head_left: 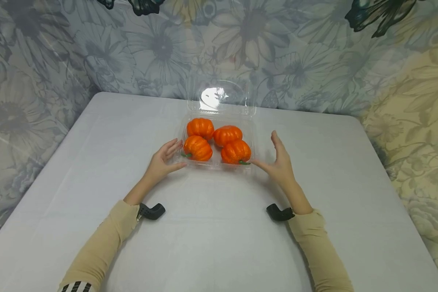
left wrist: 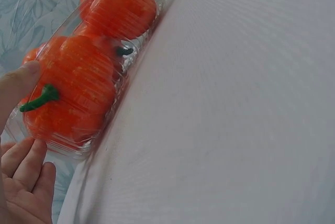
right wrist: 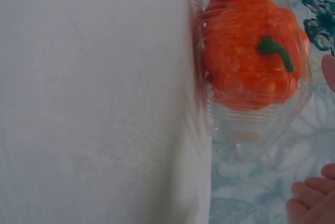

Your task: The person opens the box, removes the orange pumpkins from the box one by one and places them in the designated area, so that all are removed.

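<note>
A clear plastic clamshell box (head_left: 217,163) stands on the table with its lid (head_left: 226,106) raised at the back. Inside lie several small orange pumpkins (head_left: 200,128) with green stems, in two columns. My left hand (head_left: 159,163) is at the box's left side, fingers spread and thumb at the front corner. In the left wrist view its fingertips are right at the wall beside a pumpkin (left wrist: 78,82). To the right of the box, my right hand (head_left: 280,163) has thumb and fingers spread wide, thumb tip near the front right corner. The right wrist view shows a gap between its fingers (right wrist: 311,195) and the box.
A white cloth covers the table (head_left: 211,227). Behind it rises a flower-patterned wall covering (head_left: 160,48). A black curved mount (head_left: 152,211) is on the left wrist, and a like one (head_left: 279,212) on the right.
</note>
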A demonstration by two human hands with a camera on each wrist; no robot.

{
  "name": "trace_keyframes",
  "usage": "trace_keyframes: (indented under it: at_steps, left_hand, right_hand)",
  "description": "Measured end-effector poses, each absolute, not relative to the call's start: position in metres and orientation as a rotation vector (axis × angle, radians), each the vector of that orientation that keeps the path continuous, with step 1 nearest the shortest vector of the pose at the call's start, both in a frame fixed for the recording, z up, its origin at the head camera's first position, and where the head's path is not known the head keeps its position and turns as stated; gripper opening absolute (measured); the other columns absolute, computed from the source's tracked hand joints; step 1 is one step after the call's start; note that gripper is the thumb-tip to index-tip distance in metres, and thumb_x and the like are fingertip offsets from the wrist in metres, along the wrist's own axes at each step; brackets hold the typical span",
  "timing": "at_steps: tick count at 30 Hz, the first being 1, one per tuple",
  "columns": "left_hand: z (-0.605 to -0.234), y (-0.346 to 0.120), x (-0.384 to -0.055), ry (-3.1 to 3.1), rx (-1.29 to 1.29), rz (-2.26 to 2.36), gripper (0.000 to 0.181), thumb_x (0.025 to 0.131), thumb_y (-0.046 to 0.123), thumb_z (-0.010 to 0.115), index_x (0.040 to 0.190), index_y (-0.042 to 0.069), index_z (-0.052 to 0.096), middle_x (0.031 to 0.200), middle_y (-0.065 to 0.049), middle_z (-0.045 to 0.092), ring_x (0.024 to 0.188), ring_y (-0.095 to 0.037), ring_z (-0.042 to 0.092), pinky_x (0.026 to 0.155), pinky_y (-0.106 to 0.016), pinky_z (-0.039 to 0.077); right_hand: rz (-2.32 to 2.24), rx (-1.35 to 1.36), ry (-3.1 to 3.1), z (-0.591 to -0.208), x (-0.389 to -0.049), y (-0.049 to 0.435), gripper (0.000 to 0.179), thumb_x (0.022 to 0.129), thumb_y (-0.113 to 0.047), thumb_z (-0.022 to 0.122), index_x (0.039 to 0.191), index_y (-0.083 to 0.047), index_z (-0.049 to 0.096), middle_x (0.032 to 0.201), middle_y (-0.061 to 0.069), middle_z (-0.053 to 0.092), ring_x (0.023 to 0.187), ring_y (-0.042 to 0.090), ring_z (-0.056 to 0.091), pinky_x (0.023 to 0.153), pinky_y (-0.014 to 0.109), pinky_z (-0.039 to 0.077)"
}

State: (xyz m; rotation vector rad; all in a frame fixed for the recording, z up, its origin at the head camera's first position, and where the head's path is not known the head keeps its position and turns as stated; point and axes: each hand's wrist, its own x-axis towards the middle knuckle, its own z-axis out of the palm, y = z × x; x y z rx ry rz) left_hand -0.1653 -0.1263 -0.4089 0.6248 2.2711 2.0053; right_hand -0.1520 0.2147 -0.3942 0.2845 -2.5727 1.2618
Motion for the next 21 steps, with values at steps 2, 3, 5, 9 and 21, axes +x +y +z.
trace_keyframes:
  at_steps: [2, 3, 5, 9, 21]
  left_hand:
    - [-0.408, -0.126, -0.165, 2.273, 0.629, 2.009, 0.072, 0.073, -0.014, 0.066, 0.133, -0.013, 0.025, 0.134, -0.025, 0.034, 0.123, -0.033, 0.033, 0.103, -0.038, 0.023]
    - [-0.408, -0.126, -0.165, 2.275, 0.633, 2.01, 0.073, 0.073, -0.014, 0.066, 0.133, -0.013, 0.025, 0.134, -0.025, 0.034, 0.123, -0.033, 0.033, 0.103, -0.039, 0.023]
    - [-0.408, -0.126, -0.165, 2.269, 0.64, 2.023, 0.075, 0.073, -0.015, 0.066, 0.134, -0.012, 0.023, 0.134, -0.025, 0.034, 0.123, -0.034, 0.033, 0.102, -0.039, 0.024]
    - [-0.409, -0.126, -0.166, 2.258, 0.666, 2.038, 0.078, 0.072, -0.015, 0.066, 0.136, -0.01, 0.022, 0.134, -0.025, 0.034, 0.123, -0.033, 0.033, 0.101, -0.039, 0.027]
    - [-0.41, -0.127, -0.165, 2.302, 0.628, 1.987, 0.068, 0.073, -0.008, 0.069, 0.132, -0.009, 0.034, 0.134, -0.021, 0.037, 0.122, -0.029, 0.036, 0.101, -0.03, 0.028]
  right_hand:
    - [1.218, 0.346, -2.542, -0.391, -0.154, 0.216, 0.094, 0.067, -0.015, 0.08, 0.14, 0.001, 0.022, 0.142, 0.014, 0.026, 0.128, 0.026, 0.026, 0.103, 0.042, 0.024]
    - [1.205, 0.382, -2.53, -0.391, -0.156, 0.216, 0.092, 0.067, -0.014, 0.08, 0.139, 0.001, 0.025, 0.141, 0.014, 0.028, 0.127, 0.026, 0.028, 0.102, 0.042, 0.026]
    - [1.191, 0.459, -2.506, -0.389, -0.159, 0.216, 0.087, 0.068, -0.011, 0.079, 0.138, 0.002, 0.028, 0.14, 0.015, 0.031, 0.125, 0.027, 0.031, 0.101, 0.042, 0.028]
    - [1.181, 0.643, -2.457, -0.384, -0.168, 0.215, 0.078, 0.069, -0.003, 0.076, 0.134, 0.004, 0.035, 0.136, 0.016, 0.037, 0.122, 0.028, 0.036, 0.099, 0.042, 0.031]
    - [1.212, 1.002, -2.404, -0.35, -0.163, 0.202, 0.061, 0.065, 0.014, 0.072, 0.119, 0.017, 0.044, 0.121, 0.029, 0.047, 0.11, 0.037, 0.047, 0.092, 0.04, 0.04]
